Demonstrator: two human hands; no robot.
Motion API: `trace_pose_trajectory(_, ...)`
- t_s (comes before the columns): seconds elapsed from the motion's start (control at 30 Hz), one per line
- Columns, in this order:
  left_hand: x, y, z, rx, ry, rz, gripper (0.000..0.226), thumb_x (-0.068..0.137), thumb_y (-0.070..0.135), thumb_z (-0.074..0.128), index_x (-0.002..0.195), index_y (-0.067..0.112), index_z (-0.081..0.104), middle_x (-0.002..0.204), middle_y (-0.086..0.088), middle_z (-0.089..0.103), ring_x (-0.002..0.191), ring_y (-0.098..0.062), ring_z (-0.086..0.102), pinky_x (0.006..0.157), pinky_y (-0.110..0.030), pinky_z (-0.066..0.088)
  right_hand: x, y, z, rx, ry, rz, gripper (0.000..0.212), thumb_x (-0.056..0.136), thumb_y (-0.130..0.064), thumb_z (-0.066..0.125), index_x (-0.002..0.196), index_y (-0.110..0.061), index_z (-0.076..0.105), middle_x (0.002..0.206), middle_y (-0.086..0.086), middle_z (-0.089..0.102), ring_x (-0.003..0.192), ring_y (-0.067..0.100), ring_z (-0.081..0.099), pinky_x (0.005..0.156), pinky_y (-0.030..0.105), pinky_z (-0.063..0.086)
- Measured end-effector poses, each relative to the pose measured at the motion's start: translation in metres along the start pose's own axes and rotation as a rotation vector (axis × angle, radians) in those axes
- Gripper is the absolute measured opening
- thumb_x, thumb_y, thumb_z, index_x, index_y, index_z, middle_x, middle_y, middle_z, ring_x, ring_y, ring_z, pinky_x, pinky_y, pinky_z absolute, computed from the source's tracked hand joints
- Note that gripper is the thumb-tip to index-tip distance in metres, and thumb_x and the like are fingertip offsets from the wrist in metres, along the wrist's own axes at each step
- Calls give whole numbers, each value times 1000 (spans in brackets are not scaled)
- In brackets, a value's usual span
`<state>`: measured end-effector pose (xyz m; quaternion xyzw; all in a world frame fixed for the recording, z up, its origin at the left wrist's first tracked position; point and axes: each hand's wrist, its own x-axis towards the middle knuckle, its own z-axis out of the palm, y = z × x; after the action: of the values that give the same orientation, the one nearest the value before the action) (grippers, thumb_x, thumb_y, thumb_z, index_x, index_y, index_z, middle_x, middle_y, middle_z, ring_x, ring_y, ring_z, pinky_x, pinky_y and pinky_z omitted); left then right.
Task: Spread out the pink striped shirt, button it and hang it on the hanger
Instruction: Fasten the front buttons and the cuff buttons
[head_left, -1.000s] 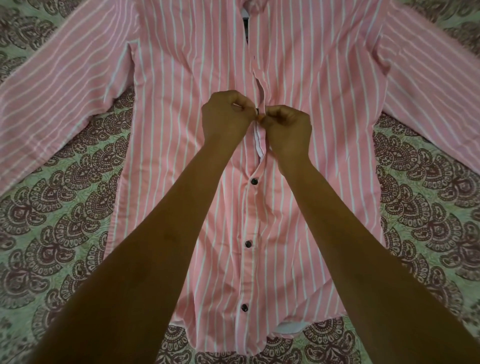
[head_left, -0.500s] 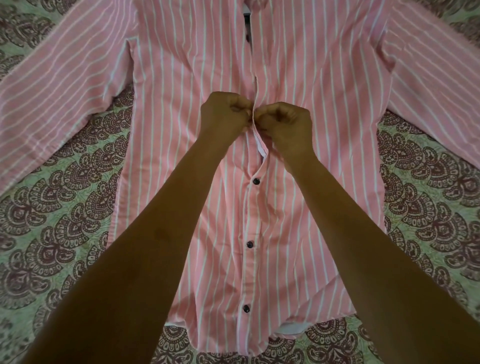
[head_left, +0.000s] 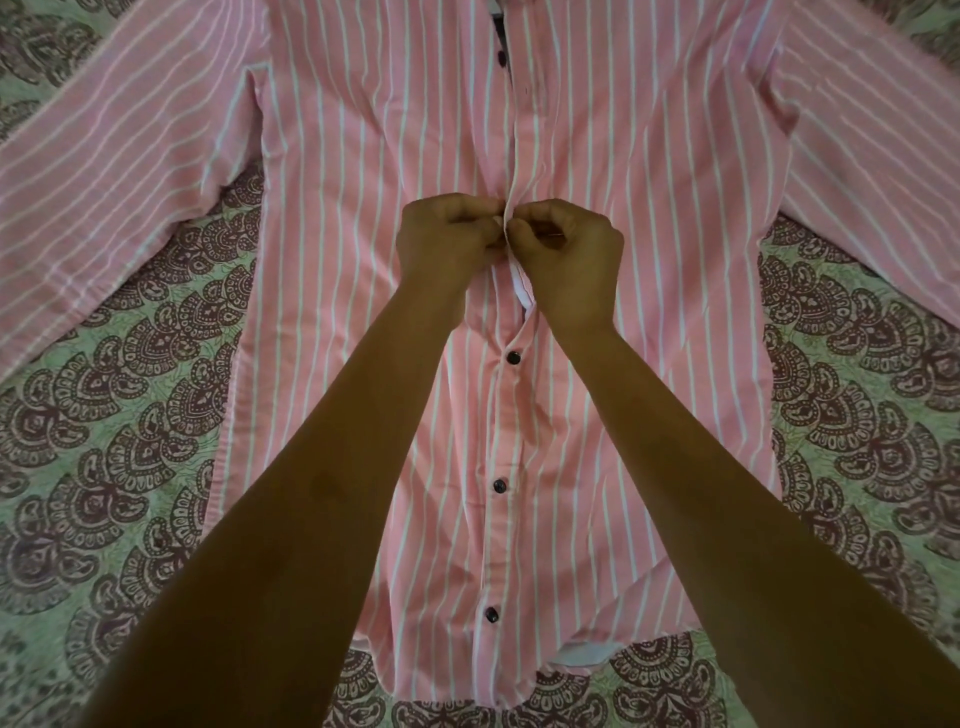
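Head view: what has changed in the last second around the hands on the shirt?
The left hand and right hand have drawn together on the placket of the pink striped shirt; the dark button seen between their fingertips earlier is now hidden. Both still pinch the placket. The three fastened buttons below stayed as they were.

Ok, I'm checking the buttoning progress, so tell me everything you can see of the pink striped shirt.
The pink striped shirt looks like light woven cloth, pink with thin white stripes. It lies front up, sleeves spread, on a green patterned cover. Three dark buttons are fastened on the lower placket; above the hands it looks unfastened. The left hand and right hand pinch the placket edges mid-chest.
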<state>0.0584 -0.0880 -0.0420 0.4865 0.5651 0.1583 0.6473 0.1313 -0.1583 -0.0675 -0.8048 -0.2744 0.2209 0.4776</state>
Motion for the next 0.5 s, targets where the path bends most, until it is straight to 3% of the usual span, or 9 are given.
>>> trace_pose_trajectory(0.13, 7, 1, -1, 170, 14, 86, 28, 71, -7, 60, 67, 19, 66, 71, -6, 65, 76, -26, 67, 81, -43, 56, 2, 0, -3, 27, -13, 16, 11, 77, -6, 63, 85, -4, 70, 74, -5, 65, 68, 5, 63, 70, 12, 50)
trace_pose_trajectory(0.27, 5, 6, 1, 145, -6, 40, 21, 64, 8, 60, 52, 24, 68, 71, -11, 66, 79, -29, 67, 80, -43, 57, 3, -2, 0, -50, 10, -21, 9, 76, -11, 64, 82, -5, 67, 72, -1, 68, 66, 10, 64, 69, 25, 54)
trace_pose_trajectory(0.37, 2, 3, 3, 71, -9, 34, 6, 66, 16, 69, 60, 19, 70, 80, -19, 70, 83, -33, 69, 81, -44, 57, -1, -3, 3, -83, 30, -42, 11, 80, -14, 62, 83, -4, 65, 72, 3, 69, 65, 16, 65, 65, 33, 54)
trace_pose_trajectory(0.5, 5, -5, 6, -2, 49, 33, 14, 78, 8, 68, 67, 17, 68, 83, -18, 70, 83, -32, 69, 81, -46, 56, -5, -4, 8, -75, 79, -26, 9, 80, -12, 60, 84, -5, 64, 72, 4, 69, 65, 18, 65, 64, 38, 54)
